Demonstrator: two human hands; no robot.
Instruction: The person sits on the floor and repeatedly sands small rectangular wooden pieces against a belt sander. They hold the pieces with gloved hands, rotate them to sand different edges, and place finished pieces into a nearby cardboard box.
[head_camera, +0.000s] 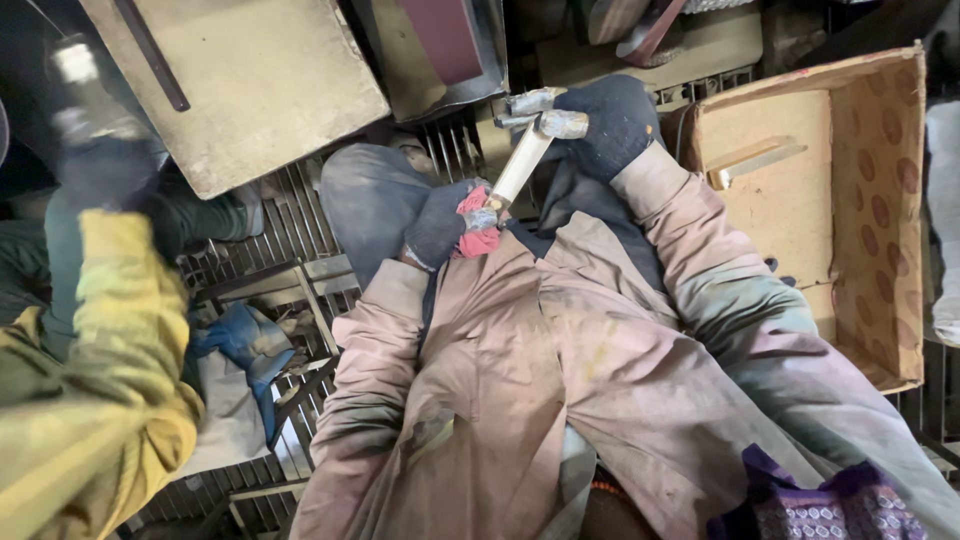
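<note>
**Brass-coloured handle held between two gloved hands**

Dusty pink work coat (520, 380) fills the frame, a metal grating (290, 230) underfoot. At right, an open cardboard box (880, 200) holds one similar finished-looking handle (755, 160); how many remain cannot be told. Another person's yellow sleeve (110, 380) is at left. The right hand (610, 120), in a dark glove, closes around the top end of a pale brass-coloured handle (522, 160). The left hand (445, 222) grips its lower end with a red cloth (478, 225).
</note>
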